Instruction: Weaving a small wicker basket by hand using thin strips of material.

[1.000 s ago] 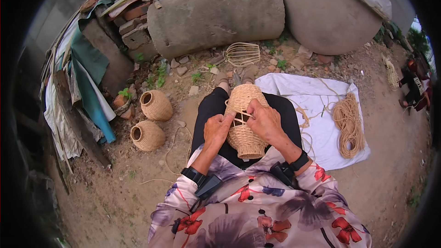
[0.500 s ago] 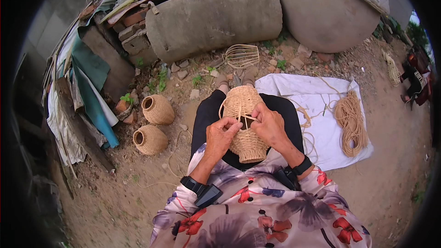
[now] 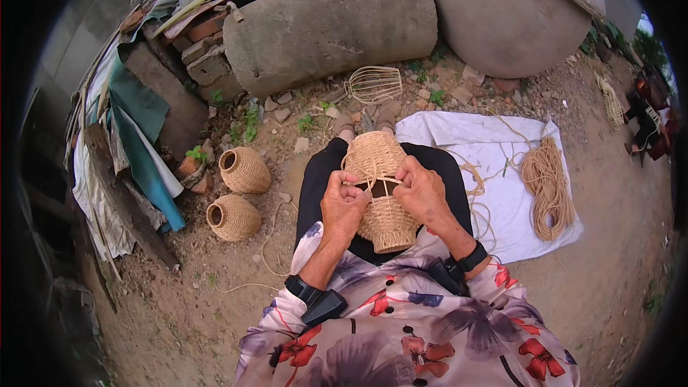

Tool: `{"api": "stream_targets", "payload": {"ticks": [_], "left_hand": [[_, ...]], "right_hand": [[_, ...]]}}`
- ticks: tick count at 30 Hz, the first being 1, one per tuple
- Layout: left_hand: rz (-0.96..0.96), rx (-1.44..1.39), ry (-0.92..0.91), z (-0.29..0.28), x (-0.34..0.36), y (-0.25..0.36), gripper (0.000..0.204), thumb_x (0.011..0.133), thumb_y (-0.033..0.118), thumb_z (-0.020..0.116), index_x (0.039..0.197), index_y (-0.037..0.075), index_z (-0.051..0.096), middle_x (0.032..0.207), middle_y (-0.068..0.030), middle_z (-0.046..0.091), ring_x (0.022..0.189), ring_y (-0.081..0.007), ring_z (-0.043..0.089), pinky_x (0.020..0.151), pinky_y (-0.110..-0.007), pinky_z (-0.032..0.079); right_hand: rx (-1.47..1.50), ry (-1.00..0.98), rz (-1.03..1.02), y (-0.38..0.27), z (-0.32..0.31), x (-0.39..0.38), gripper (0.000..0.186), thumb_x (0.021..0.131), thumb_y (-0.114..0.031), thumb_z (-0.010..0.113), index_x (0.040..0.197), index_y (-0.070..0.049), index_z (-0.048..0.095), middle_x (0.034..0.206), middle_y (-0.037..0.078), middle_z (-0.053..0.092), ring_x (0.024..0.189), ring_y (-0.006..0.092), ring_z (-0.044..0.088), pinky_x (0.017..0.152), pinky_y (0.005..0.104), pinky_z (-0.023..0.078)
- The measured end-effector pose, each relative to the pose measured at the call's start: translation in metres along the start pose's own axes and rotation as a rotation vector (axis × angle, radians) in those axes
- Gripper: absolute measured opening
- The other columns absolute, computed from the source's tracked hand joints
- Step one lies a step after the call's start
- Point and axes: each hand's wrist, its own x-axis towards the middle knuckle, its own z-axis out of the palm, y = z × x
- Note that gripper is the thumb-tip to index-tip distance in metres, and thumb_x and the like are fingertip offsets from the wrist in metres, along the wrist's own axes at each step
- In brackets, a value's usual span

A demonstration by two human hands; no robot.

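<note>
A: Starting at the left edge, what is seen?

B: A heap of boards, bricks and green and white sheeting point(image 3: 136, 143) is piled against the wall. Just to its right, two finished woven vases are laid on the dirt: one point(image 3: 245, 170) is set farther off, the other point(image 3: 233, 218) nearer, both tipped with their mouths turned left. A loose strand of cord point(image 3: 269, 244) is trailed across the ground near them.

A: And at the middle?

B: A half-woven rope vase point(image 3: 383, 190) is held over the lap, tilted, its wider end pointed down toward the floral blouse. It is gripped on its left side by the left hand point(image 3: 342, 204), whose fingers are curled together and pinched on a strand at the bare gap in the weave. Its right side is clasped by the right hand point(image 3: 423, 192), fingers bent and pressed against the wall of the vase, a strand caught under the thumb. A dark band is worn on each wrist.

A: Behind that?

B: A bare wire frame point(image 3: 373, 84) is laid on the ground before a long grey stone point(image 3: 330, 25).

A: And to the right?

B: A white cloth point(image 3: 487, 143) is spread on the dirt, and a coil of rope point(image 3: 548, 186) is rested on it, well apart from the hands.
</note>
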Motion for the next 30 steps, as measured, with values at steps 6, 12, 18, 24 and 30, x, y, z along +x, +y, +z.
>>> {"api": "stream_targets", "payload": {"ticks": [6,12,18,24,30], "left_hand": [[0.376,0.905,0.216,-0.022,0.003,0.002,0.023,0.071,0.01,0.059,0.092,0.008,0.051,0.059,-0.0113,0.057,0.056,-0.0321,0.06,0.057,-0.043,0.047],[0.402,1.178,0.479,-0.146,0.02,-0.043,0.025,0.085,0.026,0.052,0.079,0.004,0.063,0.061,-0.0222,0.061,0.058,-0.0365,0.063,0.062,-0.047,0.05],[-0.246,-0.406,0.01,-0.179,0.014,-0.034,0.016,0.089,0.023,0.061,0.09,0.007,0.061,0.083,-0.0081,0.066,0.069,-0.0141,0.065,0.058,-0.031,0.054],[-0.119,-0.457,-0.238,-0.123,0.018,-0.01,0.015,0.09,0.009,0.058,0.104,0.004,0.056,0.1,-0.0106,0.065,0.084,-0.0159,0.065,0.078,-0.029,0.057],[0.073,0.123,-0.129,-0.125,0.02,-0.008,0.014,0.089,0.007,0.055,0.101,0.002,0.055,0.096,-0.008,0.061,0.082,-0.0113,0.058,0.075,-0.026,0.051]], "right_hand": [[-0.049,-0.008,0.019,0.001,0.002,-0.004,0.014,0.068,-0.003,0.058,0.081,-0.004,0.051,0.056,0.008,0.054,0.051,0.023,0.055,0.052,0.0343,0.041],[-0.017,0.099,0.022,0.017,-0.011,-0.002,0.016,0.068,-0.005,0.058,0.082,-0.006,0.05,0.06,0.011,0.058,0.058,0.0314,0.059,0.056,0.041,0.044],[0.101,0.022,0.107,0.022,-0.015,-0.002,0.014,0.07,-0.002,0.056,0.081,-0.004,0.048,0.054,0.009,0.053,0.049,0.0218,0.053,0.051,0.0342,0.041],[0.144,0.011,0.115,0.021,-0.01,-0.003,0.013,0.072,0.0,0.056,0.082,-0.003,0.049,0.054,0.007,0.051,0.048,0.0156,0.049,0.05,0.0305,0.039],[0.192,-0.016,0.139,0.018,-0.015,-0.004,0.011,0.073,0.001,0.056,0.081,-0.002,0.049,0.054,0.005,0.051,0.049,0.0114,0.047,0.049,0.0283,0.038]]}}
